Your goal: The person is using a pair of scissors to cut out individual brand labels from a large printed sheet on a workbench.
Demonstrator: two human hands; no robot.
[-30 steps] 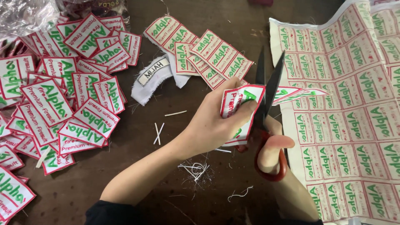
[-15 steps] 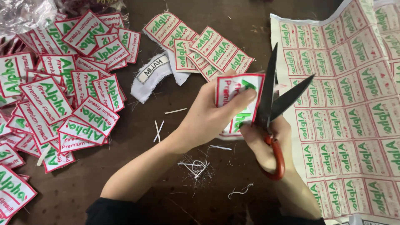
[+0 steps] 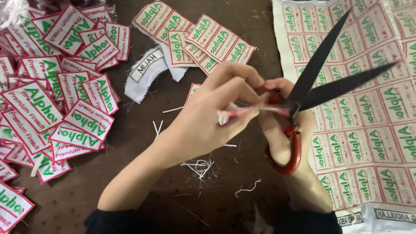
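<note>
While pinched edge-on in left hand (image 3: 203, 125) fingers above brown bench (image 3: 143, 195), label (image 3: 255, 111) meets open scissors (image 3: 312, 91). Right hand (image 3: 281, 130) fingers closed through red handles. Cut labels (image 3: 56, 91) heaped far left; uncut sheet (image 3: 368, 130) lying right; thread scraps (image 3: 199, 167) below.

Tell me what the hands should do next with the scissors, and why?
Probably close the scissors on the label's edge. The right hand holds them by the red handles with the black blades wide open, and the left hand pinches a small cloth label edge-on, reaching the point where the blades meet. A gentle snip would likely trim it.
</note>
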